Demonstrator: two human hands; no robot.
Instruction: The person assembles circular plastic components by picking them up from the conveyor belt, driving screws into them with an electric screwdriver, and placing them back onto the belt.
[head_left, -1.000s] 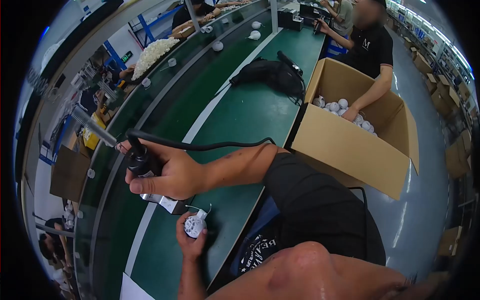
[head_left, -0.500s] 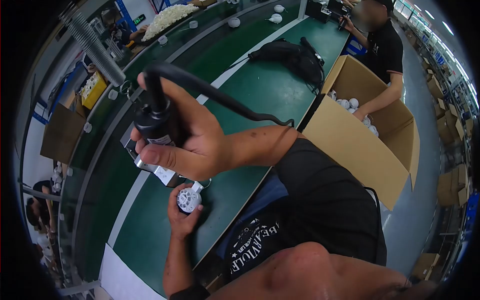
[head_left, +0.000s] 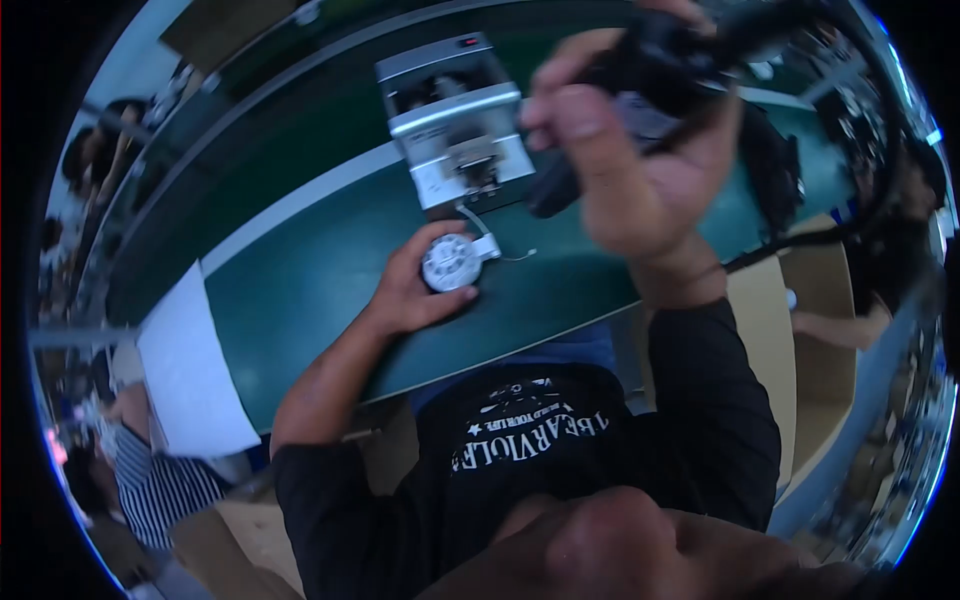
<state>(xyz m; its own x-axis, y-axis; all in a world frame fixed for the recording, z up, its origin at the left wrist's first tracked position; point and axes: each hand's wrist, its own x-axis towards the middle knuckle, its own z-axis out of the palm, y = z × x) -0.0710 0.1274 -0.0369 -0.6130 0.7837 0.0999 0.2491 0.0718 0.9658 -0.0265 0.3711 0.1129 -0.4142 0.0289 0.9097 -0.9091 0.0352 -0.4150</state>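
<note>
A white round housing (head_left: 451,263) with slots in its face and a thin wire is gripped by my left hand (head_left: 412,284), low over the green bench. My thumb and fingers wrap its rim. Raised at upper right, my right hand (head_left: 645,175) is closed around a black corded electric screwdriver (head_left: 655,95), blurred by motion. Its dark nose slants down to the left, and its tip is hard to make out. Between and beyond my hands stands a silver screw feeder (head_left: 455,125) with a small red display.
The green bench (head_left: 320,250) runs across in front of me. A white sheet (head_left: 195,365) lies at its left end. To my right is an open cardboard box (head_left: 760,340), with another person's arm (head_left: 850,325) reaching in. A dark bag (head_left: 770,175) lies behind the screwdriver.
The camera view has turned. My right hand has carried the screwdriver away to the right of my left hand, uncovering the screw feeder. The left hand keeps its hold on the housing.
</note>
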